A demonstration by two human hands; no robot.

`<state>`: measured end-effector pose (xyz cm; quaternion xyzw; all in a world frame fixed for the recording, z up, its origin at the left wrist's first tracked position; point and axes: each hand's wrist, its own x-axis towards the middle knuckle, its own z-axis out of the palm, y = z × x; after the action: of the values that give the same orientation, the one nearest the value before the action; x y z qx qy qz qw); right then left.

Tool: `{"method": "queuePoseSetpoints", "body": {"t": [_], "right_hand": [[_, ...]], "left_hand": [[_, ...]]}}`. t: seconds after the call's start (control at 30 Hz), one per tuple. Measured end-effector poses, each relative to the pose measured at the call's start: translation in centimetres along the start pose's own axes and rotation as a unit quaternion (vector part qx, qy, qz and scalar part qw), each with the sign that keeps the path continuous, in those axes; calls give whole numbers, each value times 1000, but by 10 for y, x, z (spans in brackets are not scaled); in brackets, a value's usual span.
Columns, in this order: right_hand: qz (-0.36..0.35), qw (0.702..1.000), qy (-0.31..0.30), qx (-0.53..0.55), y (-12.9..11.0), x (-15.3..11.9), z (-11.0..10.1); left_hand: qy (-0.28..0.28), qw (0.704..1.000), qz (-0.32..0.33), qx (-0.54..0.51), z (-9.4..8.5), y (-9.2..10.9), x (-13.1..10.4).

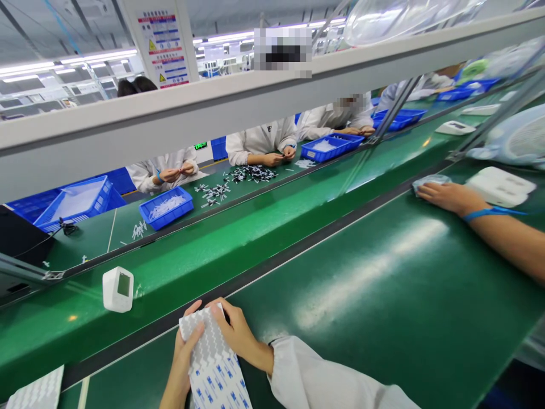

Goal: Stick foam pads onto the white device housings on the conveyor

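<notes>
A sheet of adhesive pads (219,363) hangs over the front of the green table, its upper part covered in grey-white wavy rows and its lower part white with blue print. My left hand (185,355) grips the sheet along its left side, thumb lying across the front. At the top right corner, my right hand (238,332) has its fingers closed on the sheet's edge; the fingertips are partly hidden behind it. Beyond my hands, a white device with a grey screen (118,289) stands on the green conveyor belt (179,264).
Another similar sheet (38,392) lies at the lower left. At right, a co-worker's hand (453,196) rests on a crumpled clear bag, beside white devices (501,186). Across the belt, people in white sit by blue bins (166,216) and small parts. A white beam (272,94) crosses overhead.
</notes>
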<state>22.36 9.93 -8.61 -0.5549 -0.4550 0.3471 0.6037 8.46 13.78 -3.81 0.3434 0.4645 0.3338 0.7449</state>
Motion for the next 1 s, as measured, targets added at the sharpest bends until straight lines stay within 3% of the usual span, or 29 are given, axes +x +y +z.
{"method": "queuePoseSetpoints", "body": {"t": [0.4, 1.0], "right_hand": [[3, 1000, -1, -1, 1, 0, 0], [0, 1000, 3, 0, 1, 1, 0]], "left_hand": [[-7, 1000, -8, 11, 0, 2, -1], [36, 999, 7, 29, 7, 5, -4]]}}
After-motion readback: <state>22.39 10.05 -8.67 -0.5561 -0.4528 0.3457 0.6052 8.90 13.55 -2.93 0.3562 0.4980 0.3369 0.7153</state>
